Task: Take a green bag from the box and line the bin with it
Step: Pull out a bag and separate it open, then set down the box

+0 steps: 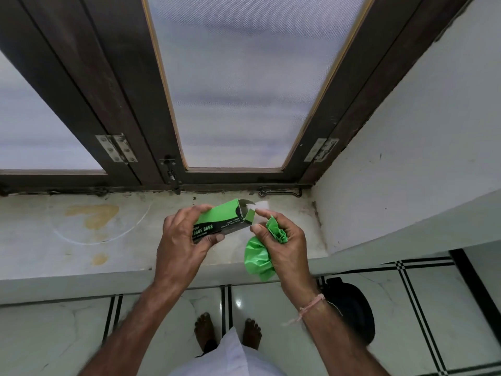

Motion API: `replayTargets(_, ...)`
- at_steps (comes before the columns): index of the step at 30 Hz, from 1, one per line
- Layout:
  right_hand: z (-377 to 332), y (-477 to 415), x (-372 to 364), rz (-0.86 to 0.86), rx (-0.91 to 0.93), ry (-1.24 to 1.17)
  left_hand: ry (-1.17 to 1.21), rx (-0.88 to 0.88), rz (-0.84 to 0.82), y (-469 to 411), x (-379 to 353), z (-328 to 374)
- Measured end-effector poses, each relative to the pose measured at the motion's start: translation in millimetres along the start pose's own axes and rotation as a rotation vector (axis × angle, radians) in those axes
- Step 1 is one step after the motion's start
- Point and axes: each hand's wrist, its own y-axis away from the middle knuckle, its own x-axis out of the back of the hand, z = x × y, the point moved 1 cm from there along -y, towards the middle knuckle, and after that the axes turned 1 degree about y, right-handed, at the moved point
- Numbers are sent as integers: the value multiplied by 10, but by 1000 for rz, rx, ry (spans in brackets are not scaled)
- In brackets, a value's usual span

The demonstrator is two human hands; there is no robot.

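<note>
My left hand (pixel 181 240) grips a green and black garbage bag box (pixel 220 219) above the stone window sill (pixel 81 240). The box's right end is open, with its flaps folded out. My right hand (pixel 282 240) is closed around a crumpled green bag (pixel 257 260), which bunches out above and below my fingers. My right thumb and forefinger sit beside the open flap. A dark round bin (pixel 352 305) stands on the floor under the sill, to the right of my right wrist, partly hidden by my forearm.
A dark wooden window frame (pixel 168 118) with frosted panes rises behind the sill. A white wall (pixel 406 158) closes in on the right. The sill carries yellow stains. My bare feet (pixel 227 332) stand on white floor tiles with black lines.
</note>
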Motion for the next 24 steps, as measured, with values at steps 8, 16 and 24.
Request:
replayTargets(8,0,-6,-69,9,56,7,-40,-54,-47,-34,20,57)
replayTargets(16,9,-14,-61,-52,59,15,-69,-50,-24,-26,42,71)
replayTargets(24,-23,33,-47,123,128,110,-102,-76,-19,13,38,100)
